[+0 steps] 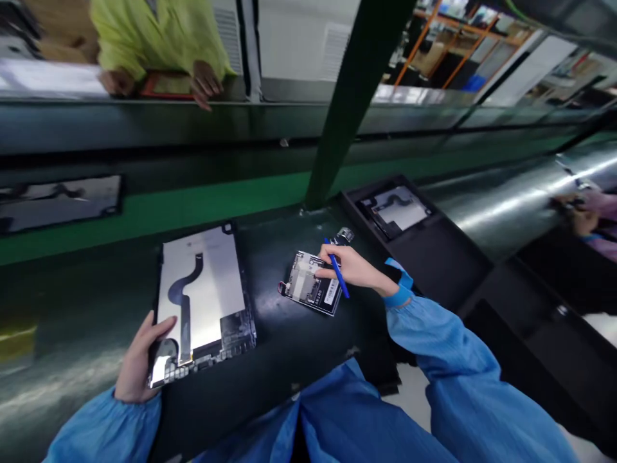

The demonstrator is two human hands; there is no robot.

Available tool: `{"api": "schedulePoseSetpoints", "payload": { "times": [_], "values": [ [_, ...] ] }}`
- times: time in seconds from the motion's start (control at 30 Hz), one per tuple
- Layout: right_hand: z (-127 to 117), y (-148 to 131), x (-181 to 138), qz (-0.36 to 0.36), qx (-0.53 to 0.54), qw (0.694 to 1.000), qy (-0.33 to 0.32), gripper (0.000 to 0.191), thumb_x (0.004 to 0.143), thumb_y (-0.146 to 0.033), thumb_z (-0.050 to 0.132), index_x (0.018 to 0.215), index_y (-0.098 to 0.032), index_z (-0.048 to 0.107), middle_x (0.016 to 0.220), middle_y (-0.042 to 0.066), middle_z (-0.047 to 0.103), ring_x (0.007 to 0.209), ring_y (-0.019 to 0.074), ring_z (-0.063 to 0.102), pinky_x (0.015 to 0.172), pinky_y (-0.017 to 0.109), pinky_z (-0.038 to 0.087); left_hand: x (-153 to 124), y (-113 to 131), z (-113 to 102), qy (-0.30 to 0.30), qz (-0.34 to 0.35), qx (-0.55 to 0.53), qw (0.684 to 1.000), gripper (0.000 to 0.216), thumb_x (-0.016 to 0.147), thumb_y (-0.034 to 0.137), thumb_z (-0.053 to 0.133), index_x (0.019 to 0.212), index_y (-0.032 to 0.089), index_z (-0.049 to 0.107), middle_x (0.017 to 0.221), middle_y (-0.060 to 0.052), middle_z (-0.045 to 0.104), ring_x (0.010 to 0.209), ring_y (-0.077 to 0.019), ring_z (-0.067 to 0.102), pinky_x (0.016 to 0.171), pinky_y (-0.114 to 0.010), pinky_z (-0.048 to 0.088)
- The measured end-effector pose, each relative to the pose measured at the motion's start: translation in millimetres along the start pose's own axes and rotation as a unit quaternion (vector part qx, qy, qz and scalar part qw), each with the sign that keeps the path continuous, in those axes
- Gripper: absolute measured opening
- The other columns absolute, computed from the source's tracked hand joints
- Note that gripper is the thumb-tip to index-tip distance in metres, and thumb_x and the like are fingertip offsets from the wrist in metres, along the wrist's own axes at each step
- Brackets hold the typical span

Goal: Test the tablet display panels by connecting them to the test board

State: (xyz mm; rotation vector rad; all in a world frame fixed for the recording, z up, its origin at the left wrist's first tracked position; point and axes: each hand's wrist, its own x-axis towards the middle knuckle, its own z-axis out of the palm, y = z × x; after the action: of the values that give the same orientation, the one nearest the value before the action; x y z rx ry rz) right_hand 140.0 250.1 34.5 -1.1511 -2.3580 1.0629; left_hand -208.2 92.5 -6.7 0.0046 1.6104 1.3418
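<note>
Dark workbench (270, 341) w/ tablet panel (202, 296) — co-worker (159, 38) opposite.

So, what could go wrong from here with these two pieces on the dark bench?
Two risks, I'd say. The right hand grips a slim blue pen while its bare fingertips rest on the small silver-and-black circuit board, so the pen could scratch it or skin could soil it. The left hand holds the silver-backed tablet panel by a corner near its exposed lower edge, which might get knocked or flexed.
</note>
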Motion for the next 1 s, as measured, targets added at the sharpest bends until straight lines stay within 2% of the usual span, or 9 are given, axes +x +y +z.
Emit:
{"api": "schedulePoseSetpoints", "payload": {
  "times": [0.17,0.27,0.33,0.43,0.53,0.6,0.67,0.8,1.0],
  "values": [
    [16.2,26.1,-20.5,0.012,-0.054,0.998,0.013,0.029,0.089,-0.042,0.065,0.081,-0.021,0.046,0.077,-0.002,0.054,0.069,0.0131,0.049,0.066,0.025,0.040,3.8,-5.7,1.1,-0.061,0.026,0.037,0.997,0.037,0.043,0.014,0.082,0.075,0.019,0.064,0.084,0.001,0.074,0.076,-0.0193,0.072,0.048,-0.011,0.052],
    [8.9,6.3,-17.1,-0.019,-0.175,0.983,0.058,0.015,0.094,-0.035,0.058,0.097,-0.022,0.053,0.104,0.008,0.065,0.095,0.0230,0.061,0.082,0.034,0.049,-0.3,-8.8,2.0,-0.101,0.035,0.047,0.993,0.055,0.047,0.017,0.084,0.100,0.021,0.068,0.089,0.000,0.075,0.078,-0.0232,0.073,0.049,-0.016,0.055],
    [-1.8,-18.1,2.9,-0.053,-0.195,0.974,0.099,0.013,0.099,-0.028,0.047,0.109,-0.022,0.051,0.116,0.011,0.065,0.107,0.0248,0.062,0.089,0.037,0.050,-4.0,-8.7,4.2,-0.119,0.041,0.040,0.991,0.066,0.052,0.022,0.085,0.115,0.021,0.066,0.097,-0.002,0.075,0.078,-0.0236,0.073,0.050,-0.018,0.056],
    [-19.4,-57.6,70.0,-0.079,-0.136,0.980,0.119,0.024,0.102,-0.021,0.032,0.122,-0.020,0.045,0.105,0.008,0.069,0.090,0.0180,0.069,0.083,0.032,0.053,-8.8,-6.1,8.2,-0.124,0.032,0.024,0.992,0.070,0.055,0.029,0.085,0.122,0.021,0.064,0.101,-0.003,0.074,0.079,-0.0231,0.073,0.051,-0.018,0.056],
    [-31.4,-79.0,165.2,-0.003,-0.127,0.988,0.087,0.029,0.106,-0.033,0.032,0.116,-0.017,0.054,0.069,0.000,0.066,0.064,0.0152,0.066,0.075,0.029,0.053,-11.2,-3.7,12.8,-0.122,0.016,0.013,0.992,0.072,0.054,0.028,0.085,0.123,0.021,0.064,0.098,-0.002,0.074,0.079,-0.0222,0.073,0.053,-0.017,0.056],
    [-35.6,-78.7,225.1,0.024,-0.181,0.979,0.094,0.033,0.103,-0.037,0.044,0.094,-0.015,0.067,0.064,0.002,0.065,0.075,0.0193,0.069,0.084,0.032,0.052,-11.6,-3.4,17.0,-0.122,0.006,-0.001,0.992,0.074,0.053,0.030,0.086,0.123,0.022,0.064,0.097,-0.001,0.074,0.078,-0.0211,0.073,0.053,-0.016,0.056],
    [-37.9,-70.4,272.5,0.043,-0.226,0.966,0.116,0.037,0.100,-0.040,0.051,0.081,-0.015,0.071,0.074,0.006,0.070,0.089,0.0243,0.070,0.090,0.035,0.050,-11.3,-3.8,21.9,-0.129,-0.004,-0.014,0.992,0.076,0.054,0.034,0.088,0.125,0.023,0.064,0.098,-0.001,0.074,0.079,-0.0217,0.073,0.054,-0.017,0.056],
    [-42.3,-49.7,332.5,0.067,-0.280,0.948,0.138,0.044,0.100,-0.047,0.048,0.082,-0.015,0.073,0.092,0.010,0.073,0.104,0.0294,0.068,0.094,0.038,0.050,-9.0,-6.4,31.1,-0.126,-0.043,-0.022,0.991,0.084,0.054,0.034,0.089,0.132,0.024,0.060,0.099,-0.002,0.075,0.081,-0.0250,0.074,0.053,-0.020,0.057],
    [-52.0,-45.7,383.0,0.091,-0.278,0.940,0.177,0.041,0.103,-0.045,0.043,0.098,-0.014,0.069,0.106,0.014,0.072,0.115,0.0314,0.064,0.100,0.043,0.048,-2.0,-10.2,36.2,-0.135,-0.071,-0.041,0.987,0.088,0.059,0.033,0.087,0.140,0.025,0.054,0.110,-0.004,0.073,0.087,-0.0265,0.073,0.059,-0.023,0.059]
  ]
}}
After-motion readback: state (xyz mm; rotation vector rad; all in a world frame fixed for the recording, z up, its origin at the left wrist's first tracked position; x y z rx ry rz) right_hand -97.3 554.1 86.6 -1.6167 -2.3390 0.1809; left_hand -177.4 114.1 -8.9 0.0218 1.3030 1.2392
